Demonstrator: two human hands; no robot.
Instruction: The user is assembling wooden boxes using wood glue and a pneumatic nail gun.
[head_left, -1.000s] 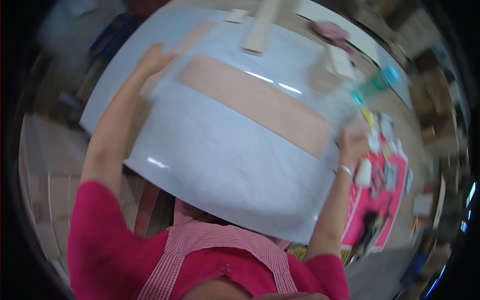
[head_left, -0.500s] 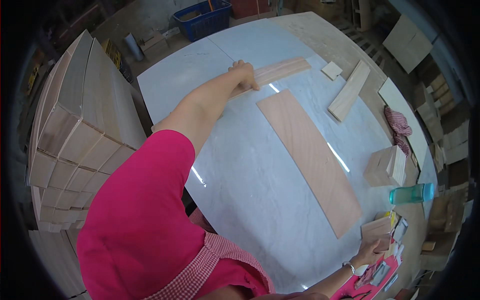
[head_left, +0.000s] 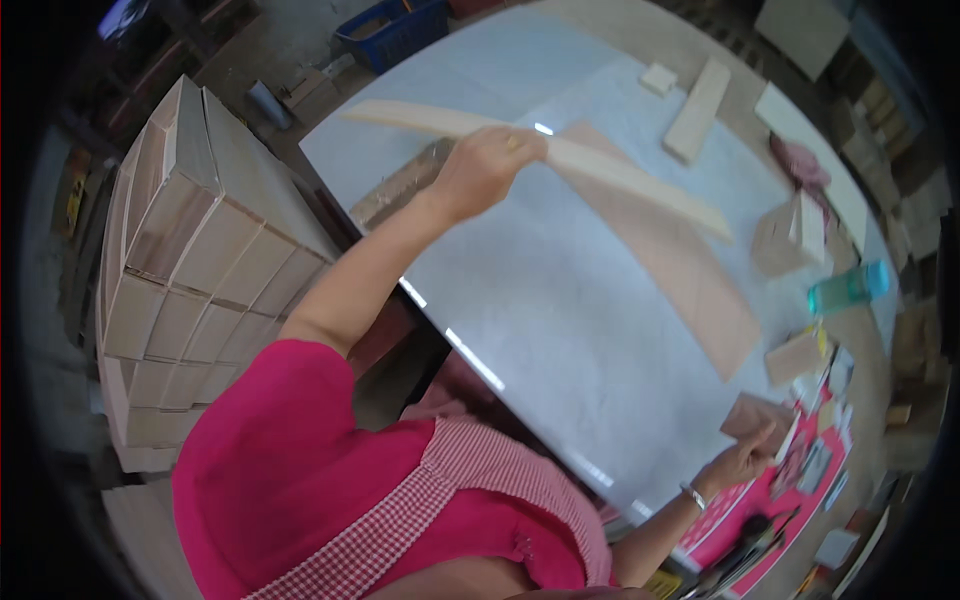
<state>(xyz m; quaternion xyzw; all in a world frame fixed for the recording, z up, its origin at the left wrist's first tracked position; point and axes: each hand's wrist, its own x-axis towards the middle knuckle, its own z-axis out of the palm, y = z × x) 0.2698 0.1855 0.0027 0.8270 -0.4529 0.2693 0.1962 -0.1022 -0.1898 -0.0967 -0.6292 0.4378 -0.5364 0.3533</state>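
My left hand (head_left: pixel 487 170) grips a long pale wooden strip (head_left: pixel 640 185) near its middle, above the white marbled table (head_left: pixel 500 330). The strip's right part crosses over a wide pinkish wooden board (head_left: pixel 690 275) lying on the table. A brownish wooden piece (head_left: pixel 405 185) shows by the left table edge, partly behind my hand and forearm. At the lower right, my right hand (head_left: pixel 737 467) is closed on a small brown flat piece (head_left: pixel 757 415); motion blur hides whether it is sandpaper or thin wood.
Stacked wooden boxes (head_left: pixel 215 240) rise left of the table. Toward the right are a short plank (head_left: pixel 697 110), a small square block (head_left: pixel 658 78), a wooden block (head_left: pixel 785 238), a teal bottle (head_left: pixel 848 288) and a pink mat (head_left: pixel 715 520) with tools. A blue basket (head_left: pixel 395 35) stands beyond.
My left hand has lifted the strip off the table and swung it over the board. My right hand has drawn the brown piece away from the small wooden block. The view has shifted.
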